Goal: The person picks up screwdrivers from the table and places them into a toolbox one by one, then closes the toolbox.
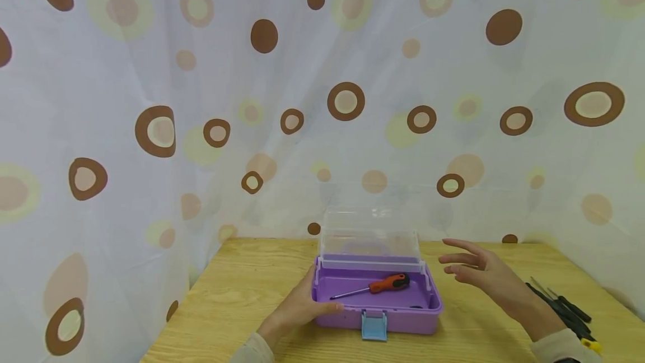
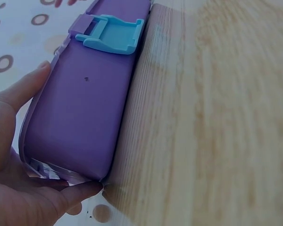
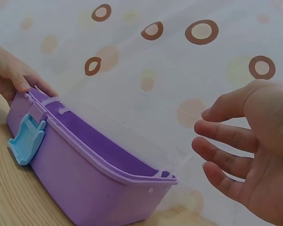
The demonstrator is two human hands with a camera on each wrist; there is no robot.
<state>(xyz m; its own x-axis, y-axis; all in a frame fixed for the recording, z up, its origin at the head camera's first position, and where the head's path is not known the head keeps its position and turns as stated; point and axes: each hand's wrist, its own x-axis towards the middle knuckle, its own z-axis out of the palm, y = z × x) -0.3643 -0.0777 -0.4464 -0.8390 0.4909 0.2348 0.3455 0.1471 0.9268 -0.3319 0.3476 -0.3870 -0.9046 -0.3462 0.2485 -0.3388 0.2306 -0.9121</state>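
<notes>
One left hand (image 1: 297, 310) grips the end of the purple plastic box with clear raised lid (image 1: 375, 296) on the wooden tabletop (image 1: 242, 296), right hand (image 1: 484, 273) spread beside it; probably light, rigid, best held by its walls.

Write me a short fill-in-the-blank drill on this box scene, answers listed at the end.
1. The clear lid of the purple box stands ____.
2. Inside the box lies a screwdriver with an orange and ____ handle.
3. The left hand holds the box, while the right hand hovers beside it holding ____.
4. The latch on the box's front is ____ in colour.

Missing words: open; black; nothing; blue
</notes>
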